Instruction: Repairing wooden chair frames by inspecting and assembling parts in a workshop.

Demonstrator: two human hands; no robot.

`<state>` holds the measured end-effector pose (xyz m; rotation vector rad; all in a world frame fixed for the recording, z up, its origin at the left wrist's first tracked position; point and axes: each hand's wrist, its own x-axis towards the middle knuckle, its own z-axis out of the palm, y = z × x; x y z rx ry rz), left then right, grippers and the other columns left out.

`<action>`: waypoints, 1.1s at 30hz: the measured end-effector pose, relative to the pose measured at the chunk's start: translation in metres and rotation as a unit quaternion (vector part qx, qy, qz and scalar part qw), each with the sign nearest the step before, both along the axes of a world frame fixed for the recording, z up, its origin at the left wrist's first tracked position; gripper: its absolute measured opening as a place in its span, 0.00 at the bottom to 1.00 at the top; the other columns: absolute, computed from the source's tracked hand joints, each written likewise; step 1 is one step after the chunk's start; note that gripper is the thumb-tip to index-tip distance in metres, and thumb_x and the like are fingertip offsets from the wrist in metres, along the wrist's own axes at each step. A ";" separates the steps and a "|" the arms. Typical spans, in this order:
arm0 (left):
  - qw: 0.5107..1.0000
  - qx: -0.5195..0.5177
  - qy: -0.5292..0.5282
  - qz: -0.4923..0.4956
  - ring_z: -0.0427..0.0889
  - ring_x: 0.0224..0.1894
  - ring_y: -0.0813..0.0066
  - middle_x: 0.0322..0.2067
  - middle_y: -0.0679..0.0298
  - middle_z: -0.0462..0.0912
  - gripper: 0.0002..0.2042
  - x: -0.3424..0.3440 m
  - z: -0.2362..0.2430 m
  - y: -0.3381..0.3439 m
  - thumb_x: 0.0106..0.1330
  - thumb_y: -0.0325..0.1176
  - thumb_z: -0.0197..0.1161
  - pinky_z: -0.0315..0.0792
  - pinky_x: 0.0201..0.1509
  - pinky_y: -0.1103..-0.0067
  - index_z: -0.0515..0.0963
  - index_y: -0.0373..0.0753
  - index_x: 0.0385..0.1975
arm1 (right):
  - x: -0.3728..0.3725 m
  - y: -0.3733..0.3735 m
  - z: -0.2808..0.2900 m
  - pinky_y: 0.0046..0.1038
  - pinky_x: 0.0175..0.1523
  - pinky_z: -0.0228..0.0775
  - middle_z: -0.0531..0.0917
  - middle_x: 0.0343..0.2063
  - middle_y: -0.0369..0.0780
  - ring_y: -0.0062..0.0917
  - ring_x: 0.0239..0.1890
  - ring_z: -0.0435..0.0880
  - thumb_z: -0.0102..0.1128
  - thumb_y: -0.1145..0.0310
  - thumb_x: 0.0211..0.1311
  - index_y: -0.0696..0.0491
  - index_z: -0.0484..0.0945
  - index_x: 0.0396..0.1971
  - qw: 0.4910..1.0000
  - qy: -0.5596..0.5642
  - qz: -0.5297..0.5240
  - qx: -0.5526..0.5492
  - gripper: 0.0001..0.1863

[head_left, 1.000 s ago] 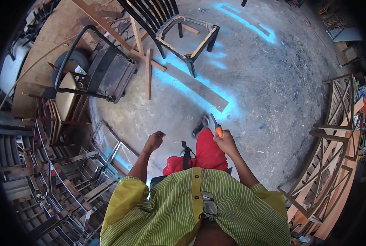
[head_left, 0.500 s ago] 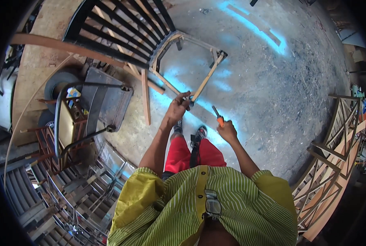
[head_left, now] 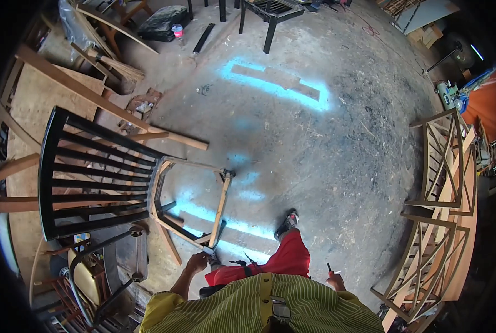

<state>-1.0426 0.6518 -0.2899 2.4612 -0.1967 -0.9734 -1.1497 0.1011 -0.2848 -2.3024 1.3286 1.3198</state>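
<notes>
I have the grey concrete floor (head_left: 342, 161) filling most of my feed, dark and scuffed toward the right. Along that side I see brown lattice frames (head_left: 463, 161) leaning over long boards, hemming in the right edge, with an orange sheet (head_left: 486, 108) beyond them.

At the left, the black slatted chair (head_left: 152, 191) with an open seat frame takes up the space ahead of the person's left hand; its back reaches over loose wooden planks (head_left: 92, 91) that clutter the floor behind it. I cannot tell whether it tilts. Just beside it, nearer the person, a tubular metal chair (head_left: 138, 252) crowds the lower left.

Farther off, at the top, I make out a second black chair (head_left: 270, 12), and left of that a black cushion (head_left: 163, 23) with a small pink-topped container (head_left: 177, 32) beside it. Bright blue paint outlines (head_left: 270, 89) mark the floor, some of them partly behind the chair's seat frame.

The left hand (head_left: 197, 262) has its fingers curled at the near corner of the seat frame; I cannot tell whether it grips. The right hand (head_left: 336, 281), well apart from the chair, closes around a slim tool (head_left: 329, 268), dark end showing.
</notes>
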 end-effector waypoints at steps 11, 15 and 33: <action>0.996 -0.023 0.064 0.060 0.72 0.32 0.59 0.32 0.57 0.72 0.10 0.195 0.072 -0.163 0.48 0.31 0.47 0.66 0.35 0.73 0.71 0.42 0.32 | 0.317 -0.104 0.013 0.30 0.31 0.66 0.76 0.19 0.44 0.33 0.26 0.75 0.54 0.62 0.37 0.54 0.74 0.18 0.939 -0.310 0.028 0.149 0.11; 0.991 0.007 0.022 0.130 0.73 0.30 0.65 0.30 0.59 0.73 0.05 0.254 0.089 -0.175 0.45 0.28 0.48 0.68 0.32 0.77 0.70 0.37 0.20 | 0.436 -0.105 0.020 0.30 0.31 0.66 0.75 0.16 0.46 0.33 0.25 0.75 0.57 0.60 0.35 0.58 0.73 0.16 0.917 -0.315 0.013 0.243 0.14; 0.975 -0.004 -0.219 0.028 0.73 0.27 0.63 0.36 0.57 0.70 0.04 0.782 0.195 -0.305 0.44 0.25 0.48 0.69 0.29 0.75 0.69 0.33 0.19 | 0.756 -0.290 0.063 0.35 0.21 0.66 0.72 0.09 0.45 0.36 0.17 0.74 0.53 0.64 0.34 0.59 0.70 0.10 0.959 -0.258 0.007 0.120 0.12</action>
